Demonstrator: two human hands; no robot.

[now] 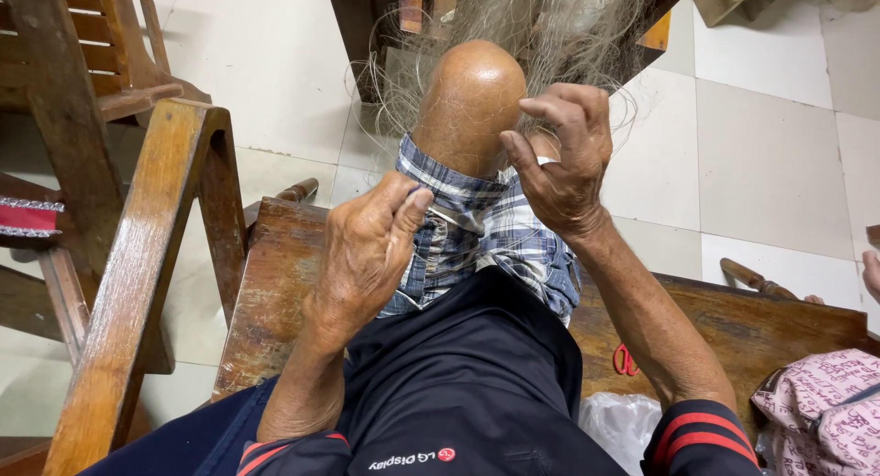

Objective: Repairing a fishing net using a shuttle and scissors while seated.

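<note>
My bare knee (467, 100) is raised, with checked blue shorts (486, 238) rolled up just below it. My left hand (367, 256) rests on the shorts, its fingers pinched on a thin pale fibre strand (456, 216) that runs across the cloth. My right hand (564, 155) is beside the knee, with its fingers pinched on the same fibre and a white band on one finger. A loose bundle of pale grey fibres (559, 27) hangs behind the knee and spreads over the floor.
I sit on a wooden bench (275, 283). A wooden chair (137, 219) stands close on the left. Red scissors (626, 359), a white plastic bag (623, 421) and a pink patterned bag (820, 407) lie at my right. Another person's hand (872, 274) shows at the right edge.
</note>
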